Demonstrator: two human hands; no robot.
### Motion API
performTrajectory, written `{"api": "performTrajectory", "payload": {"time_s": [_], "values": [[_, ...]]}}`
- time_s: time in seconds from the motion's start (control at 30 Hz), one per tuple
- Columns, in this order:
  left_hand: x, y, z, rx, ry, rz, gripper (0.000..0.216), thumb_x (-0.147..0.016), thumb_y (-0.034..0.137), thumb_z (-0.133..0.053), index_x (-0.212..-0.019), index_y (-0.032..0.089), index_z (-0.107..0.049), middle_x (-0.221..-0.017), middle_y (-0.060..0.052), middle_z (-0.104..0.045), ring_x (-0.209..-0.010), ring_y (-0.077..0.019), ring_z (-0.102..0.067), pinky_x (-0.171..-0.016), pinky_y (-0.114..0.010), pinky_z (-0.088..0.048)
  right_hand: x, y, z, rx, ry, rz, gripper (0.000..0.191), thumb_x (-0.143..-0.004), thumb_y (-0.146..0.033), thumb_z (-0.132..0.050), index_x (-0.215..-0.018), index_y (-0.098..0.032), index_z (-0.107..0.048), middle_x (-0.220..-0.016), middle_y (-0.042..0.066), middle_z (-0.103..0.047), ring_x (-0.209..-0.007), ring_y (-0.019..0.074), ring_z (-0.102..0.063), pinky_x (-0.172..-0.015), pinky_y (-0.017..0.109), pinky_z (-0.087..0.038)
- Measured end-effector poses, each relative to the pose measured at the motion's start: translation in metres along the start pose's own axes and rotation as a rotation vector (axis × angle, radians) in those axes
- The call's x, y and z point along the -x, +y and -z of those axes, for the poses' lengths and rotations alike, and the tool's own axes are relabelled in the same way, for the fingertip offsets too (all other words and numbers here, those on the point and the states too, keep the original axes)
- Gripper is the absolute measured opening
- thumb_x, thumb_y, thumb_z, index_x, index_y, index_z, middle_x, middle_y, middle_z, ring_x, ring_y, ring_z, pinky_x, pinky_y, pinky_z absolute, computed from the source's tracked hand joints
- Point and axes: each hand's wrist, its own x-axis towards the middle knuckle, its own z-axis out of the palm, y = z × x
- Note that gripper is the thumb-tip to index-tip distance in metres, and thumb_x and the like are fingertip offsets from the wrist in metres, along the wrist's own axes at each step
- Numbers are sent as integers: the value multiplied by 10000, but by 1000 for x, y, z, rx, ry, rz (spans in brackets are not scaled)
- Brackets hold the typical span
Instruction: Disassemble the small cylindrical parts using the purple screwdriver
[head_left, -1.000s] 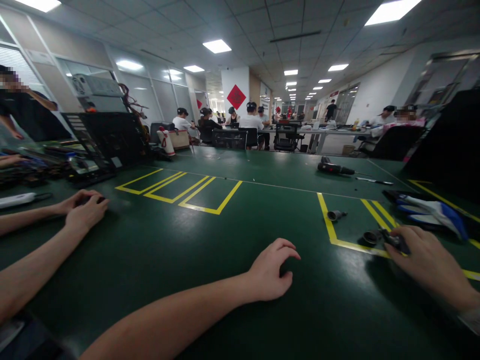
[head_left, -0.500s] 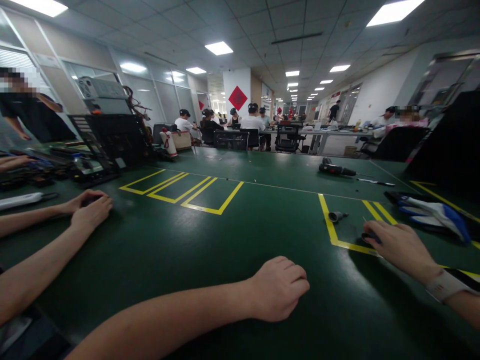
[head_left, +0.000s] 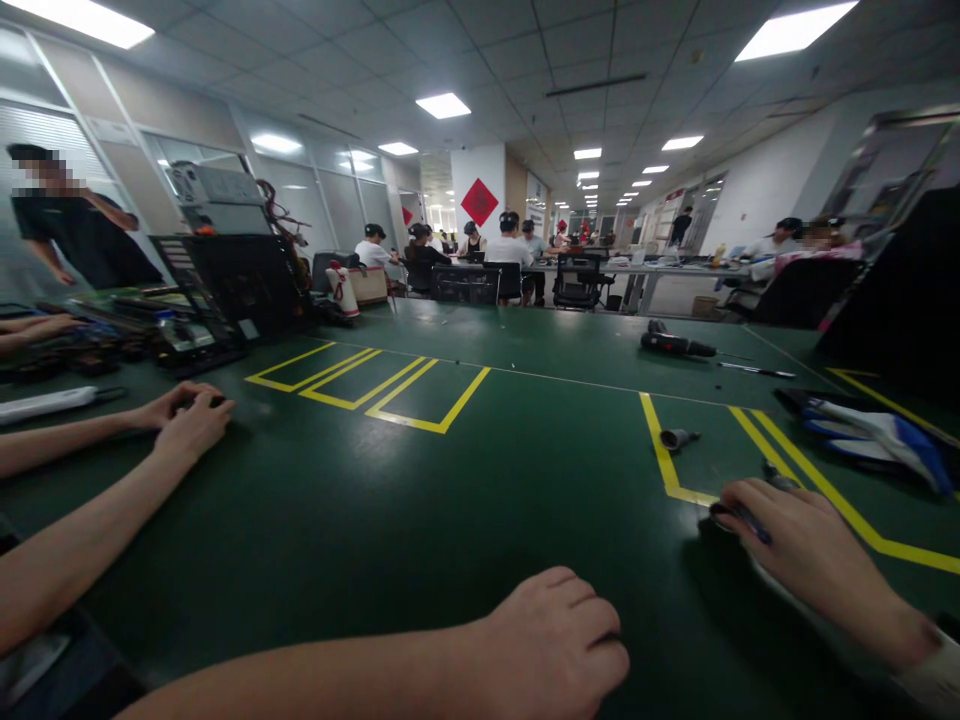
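My left hand (head_left: 559,640) rests low over the green table (head_left: 450,510), its fingers curled in. Whatever may lie inside that fist is hidden. My right hand (head_left: 802,560) is closed on a small dark piece (head_left: 739,518) with a rounded end and a bluish edge; the fingers cover most of it. Just behind these fingers lies a small grey metal part (head_left: 780,476), partly covered by the hand. Farther forward, a grey socket-like part (head_left: 679,439) with a thin stem lies on its side inside the yellow tape outline (head_left: 660,450).
A power drill (head_left: 675,343) and a pen (head_left: 756,370) lie at the back right, near blue-and-white gloves (head_left: 877,435). At left, another person's hands (head_left: 191,415) hold something dark. Beyond them stands black equipment (head_left: 240,275). More yellow outlines (head_left: 409,422) mark the left middle.
My right hand has drawn back towards me, uncovering the grey metal part behind it. My left hand sits lower in view. The camera has shifted slightly.
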Motion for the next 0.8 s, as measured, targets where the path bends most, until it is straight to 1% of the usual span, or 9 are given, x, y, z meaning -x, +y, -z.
{"api": "performTrajectory", "payload": {"time_s": [0.1,0.17,0.3,0.37,0.47,0.53,0.6,0.67,0.8], "values": [[-4,2,-2,230,17,178,199,-845,202,-514,-1029,162,-578,-1087,-64,-599,-963,-192,-556,-833,-316,-429,13,-30,3,-161,-67,-55,153,-811,-350,-538,-863,-236,-626,-837,74,-668,-694,239,-628,-579,363,-486],[-8,3,-4,428,57,339,259,-812,183,-537,-1069,193,-570,-1114,-60,-583,-969,-196,-560,-810,-310,-448,18,-52,4,-273,-67,-76,122,-819,-326,-532,-852,-242,-613,-847,66,-656,-705,224,-622,-589,342,-498],[-16,4,-11,778,166,650,496,-757,196,-580,-1237,235,-463,-1171,-89,-519,-895,-192,-576,-677,-285,-473,15,-89,7,-492,-33,-87,60,-804,-275,-537,-794,-237,-582,-813,48,-633,-721,208,-612,-632,331,-507],[-19,3,-17,902,215,732,636,-742,215,-602,-1329,237,-357,-1169,-106,-511,-842,-182,-582,-632,-279,-468,11,-104,9,-615,2,-120,51,-796,-273,-547,-772,-233,-566,-797,40,-628,-717,201,-611,-627,316,-505],[-22,-1,-26,1024,314,728,768,-727,194,-628,-1394,242,-250,-1145,-115,-527,-875,-197,-586,-665,-302,-480,3,-124,11,-837,50,-211,56,-777,-270,-567,-748,-232,-538,-799,26,-631,-728,189,-619,-627,289,-509],[-24,-5,-32,1144,400,639,778,-723,151,-630,-1396,241,-251,-1149,-117,-538,-922,-209,-589,-715,-325,-493,-2,-137,9,-976,54,-268,83,-766,-280,-587,-744,-232,-523,-789,14,-628,-718,181,-619,-617,279,-512],[-25,-9,-36,1225,516,512,654,-743,108,-608,-1341,228,-374,-1220,-118,-513,-1053,-226,-555,-851,-361,-472,-8,-149,7,-1089,37,-311,109,-758,-293,-602,-740,-230,-515,-771,8,-624,-712,181,-619,-610,278,-512],[-26,-15,-38,1289,614,448,500,-741,84,-615,-1219,201,-521,-1225,-107,-523,-1124,-238,-523,-947,-384,-424,-13,-158,4,-1171,34,-337,129,-752,-307,-612,-734,-228,-511,-759,4,-621,-710,181,-619,-610,283,-512],[-25,-32,-40,1466,686,484,398,-720,99,-663,-1104,180,-594,-1157,-94,-589,-1058,-236,-570,-931,-397,-435,-15,-160,0,-1216,50,-348,142,-759,-346,-627,-785,-226,-556,-849,27,-646,-793,203,-631,-675,310,-522]]}}
